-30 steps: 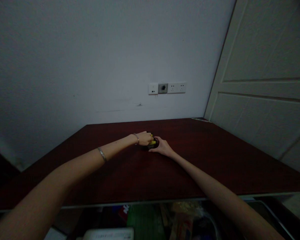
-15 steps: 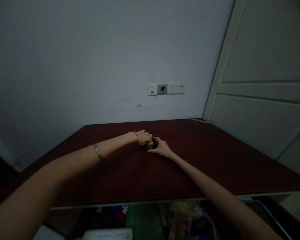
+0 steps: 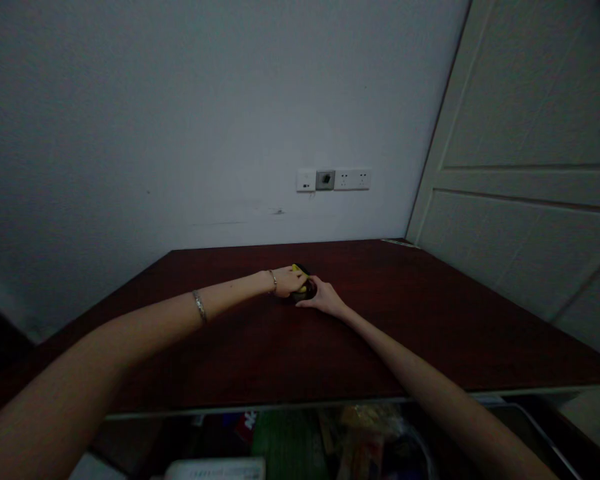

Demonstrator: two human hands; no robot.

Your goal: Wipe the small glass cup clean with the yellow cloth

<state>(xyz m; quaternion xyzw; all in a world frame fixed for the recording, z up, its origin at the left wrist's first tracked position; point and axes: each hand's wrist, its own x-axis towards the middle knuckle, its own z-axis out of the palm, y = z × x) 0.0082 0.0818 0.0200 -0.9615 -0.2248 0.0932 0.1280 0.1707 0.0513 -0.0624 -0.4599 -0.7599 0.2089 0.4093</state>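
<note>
The left hand's (image 3: 287, 281) fingers bend over a yellow piece (image 3: 303, 290) that shows beside them; whether they pinch it is too small to tell. The right hand (image 3: 326, 297) curves in a C around the right side of a dark round object (image 3: 310, 291), thumb apart on the near side. That object sits between the two hands' fingertips, over the dark red tabletop (image 3: 250, 363). From the fingers, broad tabletop runs out to both sides and back to the near edge; the far edge, against the wall (image 3: 205, 133), lies closer. The door (image 3: 525, 267) stands well right of the fingers.
</note>
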